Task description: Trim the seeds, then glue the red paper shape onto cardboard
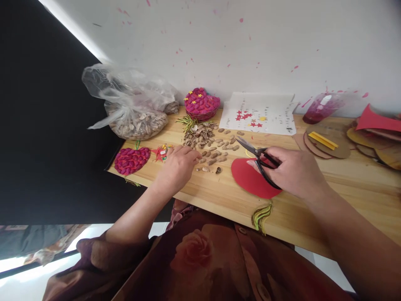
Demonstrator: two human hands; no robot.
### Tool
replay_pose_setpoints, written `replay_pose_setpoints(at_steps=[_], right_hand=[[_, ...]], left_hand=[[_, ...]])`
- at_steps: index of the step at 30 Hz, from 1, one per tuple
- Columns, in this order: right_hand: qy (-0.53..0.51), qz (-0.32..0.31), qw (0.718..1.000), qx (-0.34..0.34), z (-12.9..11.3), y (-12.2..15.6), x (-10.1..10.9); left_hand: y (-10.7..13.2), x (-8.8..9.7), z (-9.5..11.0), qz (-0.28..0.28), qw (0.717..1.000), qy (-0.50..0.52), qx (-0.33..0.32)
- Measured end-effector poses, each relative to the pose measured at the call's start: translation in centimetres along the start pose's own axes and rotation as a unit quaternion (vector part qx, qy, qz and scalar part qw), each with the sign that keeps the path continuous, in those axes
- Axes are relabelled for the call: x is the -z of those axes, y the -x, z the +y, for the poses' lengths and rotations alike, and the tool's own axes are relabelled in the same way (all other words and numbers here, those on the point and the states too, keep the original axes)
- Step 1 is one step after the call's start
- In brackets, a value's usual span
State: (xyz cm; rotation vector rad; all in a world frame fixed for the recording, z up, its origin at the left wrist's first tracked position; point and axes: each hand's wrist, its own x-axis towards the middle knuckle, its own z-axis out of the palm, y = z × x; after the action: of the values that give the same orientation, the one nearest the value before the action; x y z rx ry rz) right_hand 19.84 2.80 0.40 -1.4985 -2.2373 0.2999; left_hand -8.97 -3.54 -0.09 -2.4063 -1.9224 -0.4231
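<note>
Gripping scissors [250, 146]: right hand [294, 169], closed, over red card [246, 179] | left hand [180, 165]: half-curled beside peanuts [212, 161], hold unclear

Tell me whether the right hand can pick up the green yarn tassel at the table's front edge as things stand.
Probably not readily: the right hand is holding black-handled scissors, though the green yarn tassel lies nearby and nothing seems to cover it.
</note>
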Motion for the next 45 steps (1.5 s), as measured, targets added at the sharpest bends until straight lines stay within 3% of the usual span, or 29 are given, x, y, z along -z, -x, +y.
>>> replay_pose_setpoints(at_steps=[3, 12, 15, 19, 23, 32, 37, 45], right_hand=[[0.004, 0.012, 1.0, 0.007, 0.1, 0.0, 0.0], [0.001, 0.012, 1.0, 0.0, 0.2, 0.0, 0.1], [0.003, 0.004, 1.0, -0.008, 0.1, 0.0, 0.2], [0.005, 0.001, 1.0, -0.008, 0.0, 0.0, 0.2], [0.014, 0.005, 1.0, -0.006, 0.3, -0.1, 0.0], [0.019, -0.005, 1.0, -0.009, 0.4, -0.2, 0.1], [0.019, 0.012, 1.0, -0.01, 0.7, -0.3, 0.3], [0.012, 0.044, 0.998, -0.037, 2.0, -1.1, 0.8]], left_hand=[[0.1, 0.1, 0.0, 0.019, 1.0, 0.02, 0.005], [0.4, -1.9, 1.2, 0.024, 0.999, 0.024, -0.012], [0.3, -2.0, 2.2, 0.038, 0.996, 0.072, -0.021], [-0.2, -2.7, 3.6, 0.004, 0.992, 0.119, -0.042], [-0.7, -3.1, 4.2, -0.016, 0.991, 0.134, -0.024], [-1.9, -3.2, 3.9, 0.001, 0.985, 0.171, 0.019], [-1.9, -3.1, 3.5, -0.003, 0.99, 0.139, 0.022], [-1.6, -1.8, 2.0, 0.078, 0.982, 0.171, 0.032]])
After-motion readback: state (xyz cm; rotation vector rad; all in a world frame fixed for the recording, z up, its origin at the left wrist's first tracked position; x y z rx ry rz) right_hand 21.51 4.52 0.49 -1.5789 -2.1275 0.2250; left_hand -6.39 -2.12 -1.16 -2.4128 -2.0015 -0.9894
